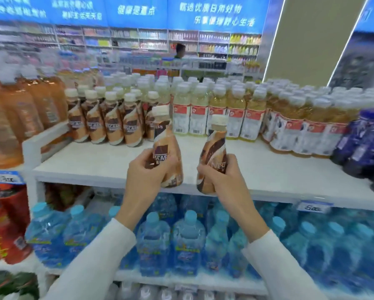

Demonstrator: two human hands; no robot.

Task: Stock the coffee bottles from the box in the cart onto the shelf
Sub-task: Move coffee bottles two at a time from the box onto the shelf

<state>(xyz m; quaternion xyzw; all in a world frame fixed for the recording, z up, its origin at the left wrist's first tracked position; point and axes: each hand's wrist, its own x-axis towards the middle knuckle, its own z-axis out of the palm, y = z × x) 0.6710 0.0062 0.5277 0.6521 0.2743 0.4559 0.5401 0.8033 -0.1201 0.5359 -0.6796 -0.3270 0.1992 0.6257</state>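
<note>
My left hand (146,169) grips a brown-and-cream coffee bottle (167,139) with a cream cap, held upright over the front of the white shelf (95,163). In my right hand (223,176) is a second coffee bottle (214,148), tilted slightly, its base hanging just past the shelf's front edge. Several matching coffee bottles (110,120) stand in rows at the back left of the same shelf. The cart and the box are out of view.
Yellow drink bottles (220,111) fill the shelf behind and right of my hands. Orange drink bottles (30,105) stand at the left, dark blue bottles (365,144) at the right. Blue water bottles (181,239) crowd the shelf below. A person (180,51) stands far back.
</note>
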